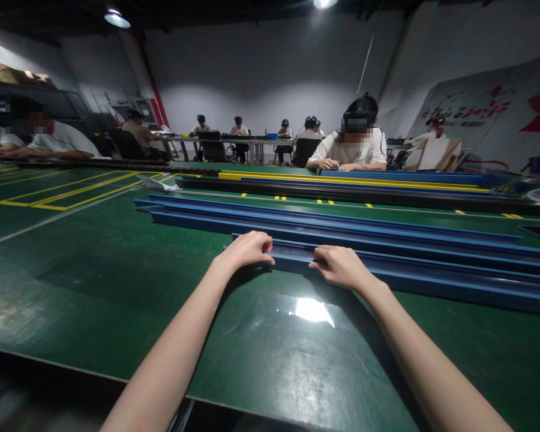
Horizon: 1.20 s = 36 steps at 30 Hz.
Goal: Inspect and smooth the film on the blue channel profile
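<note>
A long blue channel strip (292,258) lies on the green tabletop, running from the middle off to the right edge. Near its left end, my left hand (252,247) is closed around it, thumb on the near wall. A short way to the right, my right hand (337,264) grips the same strip, fingers curled over into the channel and thumb at the near side. Between the two hands the open trough shows. Just behind lie more blue channel strips (198,221), roughly parallel. The fingertips of both hands are partly hidden inside the channel.
Farther back run a yellow strip (360,181) and black strips (306,193). A co-worker (355,141) sits across the table, and another person (58,138) is at the left. Scraps of clear film (159,183) lie behind the strips. The table's near edge (85,367) crosses the lower left.
</note>
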Each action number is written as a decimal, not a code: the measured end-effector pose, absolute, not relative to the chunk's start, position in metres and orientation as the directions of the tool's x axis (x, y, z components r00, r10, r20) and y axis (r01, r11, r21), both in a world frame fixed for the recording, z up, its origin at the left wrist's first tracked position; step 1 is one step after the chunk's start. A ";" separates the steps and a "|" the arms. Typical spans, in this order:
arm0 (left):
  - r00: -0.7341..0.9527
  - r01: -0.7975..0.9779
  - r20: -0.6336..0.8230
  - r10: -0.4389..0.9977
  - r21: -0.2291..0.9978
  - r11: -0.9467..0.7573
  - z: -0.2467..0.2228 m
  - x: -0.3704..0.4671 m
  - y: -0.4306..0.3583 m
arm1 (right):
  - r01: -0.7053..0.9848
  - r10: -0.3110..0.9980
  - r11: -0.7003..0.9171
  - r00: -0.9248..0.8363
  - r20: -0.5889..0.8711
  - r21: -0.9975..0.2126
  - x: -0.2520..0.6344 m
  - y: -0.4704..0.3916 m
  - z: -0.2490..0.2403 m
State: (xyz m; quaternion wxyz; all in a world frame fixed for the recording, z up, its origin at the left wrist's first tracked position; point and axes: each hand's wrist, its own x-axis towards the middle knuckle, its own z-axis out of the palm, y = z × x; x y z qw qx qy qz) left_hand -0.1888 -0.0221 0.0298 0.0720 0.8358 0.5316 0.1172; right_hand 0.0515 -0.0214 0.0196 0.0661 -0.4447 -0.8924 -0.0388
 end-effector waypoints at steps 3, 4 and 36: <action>0.392 0.875 0.117 0.913 0.258 -0.409 0.030 -0.191 -0.022 | 0.793 0.783 0.609 -0.601 0.161 -0.004 0.052 -0.021 0.018; 0.387 0.876 0.117 0.915 0.263 -0.404 0.029 -0.191 -0.022 | 0.791 0.781 0.612 -0.602 0.166 -0.007 0.052 -0.021 0.018; 0.378 0.804 0.076 0.923 0.468 -0.367 0.015 -0.198 -0.013 | 0.787 0.790 0.610 -0.595 0.152 -0.088 0.052 -0.020 0.017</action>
